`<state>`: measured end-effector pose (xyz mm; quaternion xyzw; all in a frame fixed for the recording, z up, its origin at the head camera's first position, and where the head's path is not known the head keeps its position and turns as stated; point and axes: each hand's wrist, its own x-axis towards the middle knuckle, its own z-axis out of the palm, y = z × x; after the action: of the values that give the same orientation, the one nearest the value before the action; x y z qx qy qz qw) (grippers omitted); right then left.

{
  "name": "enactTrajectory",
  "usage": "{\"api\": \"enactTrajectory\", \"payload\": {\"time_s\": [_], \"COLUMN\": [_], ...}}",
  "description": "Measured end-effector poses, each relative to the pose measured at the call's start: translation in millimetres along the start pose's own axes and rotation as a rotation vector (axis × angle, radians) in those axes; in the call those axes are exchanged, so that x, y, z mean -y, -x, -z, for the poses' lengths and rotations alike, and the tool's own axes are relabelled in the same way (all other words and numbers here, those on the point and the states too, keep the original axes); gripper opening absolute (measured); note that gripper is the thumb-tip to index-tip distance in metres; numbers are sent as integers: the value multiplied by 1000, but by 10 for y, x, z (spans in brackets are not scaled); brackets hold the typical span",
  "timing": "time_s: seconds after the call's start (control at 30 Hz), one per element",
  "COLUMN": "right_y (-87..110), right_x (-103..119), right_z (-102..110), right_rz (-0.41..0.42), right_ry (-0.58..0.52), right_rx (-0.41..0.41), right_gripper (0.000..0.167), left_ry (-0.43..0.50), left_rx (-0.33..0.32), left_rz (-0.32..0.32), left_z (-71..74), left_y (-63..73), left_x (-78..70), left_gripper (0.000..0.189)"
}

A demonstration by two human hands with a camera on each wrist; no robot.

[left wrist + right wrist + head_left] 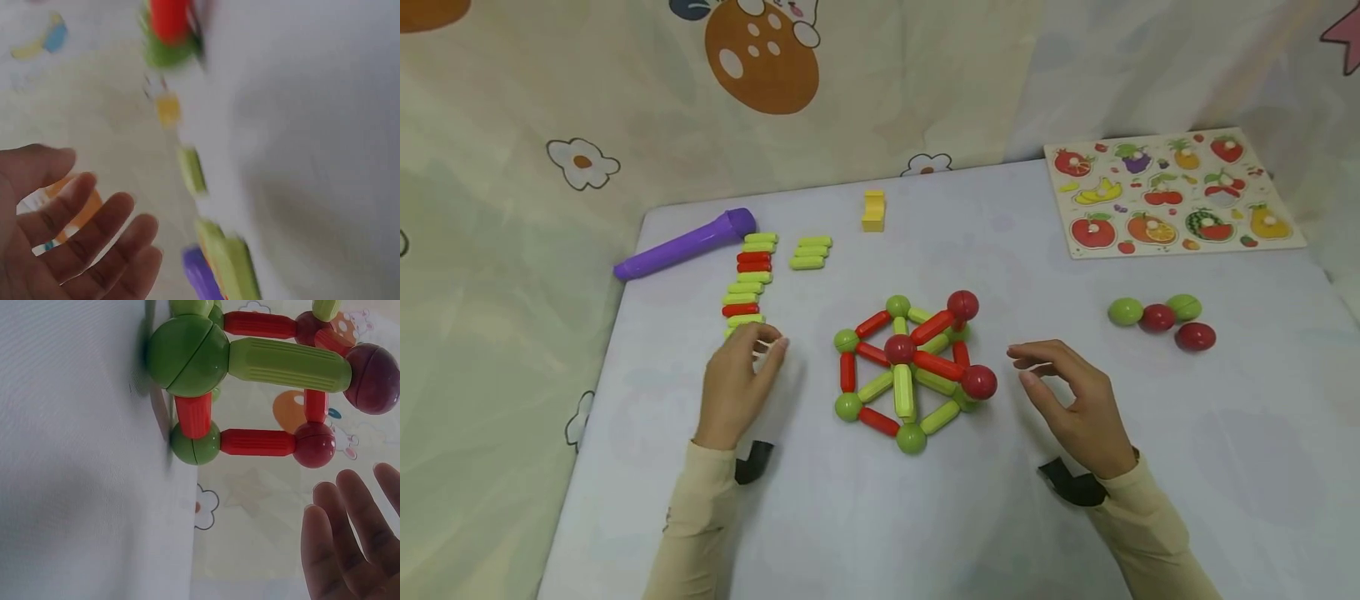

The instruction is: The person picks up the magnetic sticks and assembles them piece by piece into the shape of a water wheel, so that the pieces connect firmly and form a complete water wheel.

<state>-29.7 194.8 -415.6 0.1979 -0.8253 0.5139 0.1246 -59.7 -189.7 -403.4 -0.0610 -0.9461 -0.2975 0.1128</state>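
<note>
A structure of balls and rods (904, 390) stands on the table between my two hands. Green balls (912, 438) form its base ring, linked by red and yellow-green rods; red balls (898, 349) sit higher, joined by red rods. My left hand (733, 387) hovers left of it with loosely bent fingers, holding nothing, close to the near end of a column of loose rods (745, 287). To the structure's right, my right hand (1075, 404) is also empty, its fingers relaxed and apart from the nearest red ball (979, 382). In the right wrist view, upright rods (257, 442) join green balls to red ones.
At the back left lies a purple toy microphone (688, 243), near several yellow-green rods (811, 252). A yellow block (873, 212) sits at the back. On the right are a fruit puzzle board (1120, 223) and loose red and green balls (1157, 317). A patterned curtain (865, 100) hangs behind.
</note>
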Motion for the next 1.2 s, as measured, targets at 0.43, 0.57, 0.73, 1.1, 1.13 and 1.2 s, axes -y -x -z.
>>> {"api": "enactTrajectory", "payload": {"time_s": [0.43,0.57,0.73,1.1,1.13,1.2], "right_y": [-3,-5,-10,-9,-6,-2], "right_x": [-9,-7,1,7,6,6], "right_z": [8,12,16,24,27,32], "right_rz": [21,20,6,2,2,1], "right_ry": [-3,-6,-12,-13,-12,-9], "right_rx": [-9,-4,0,-6,-7,-9], "right_gripper": [39,39,38,37,37,37], "left_ry": [-315,-362,-343,417,450,481], "left_rx": [93,110,141,286,303,323], "left_rz": [-2,-12,-24,-268,-293,-316], "left_z": [29,7,12,21,-28,-141], "left_y": [-217,-234,-207,371,432,529], "left_x": [609,608,593,-345,-420,-535], "left_gripper": [28,30,27,35,36,37]}}
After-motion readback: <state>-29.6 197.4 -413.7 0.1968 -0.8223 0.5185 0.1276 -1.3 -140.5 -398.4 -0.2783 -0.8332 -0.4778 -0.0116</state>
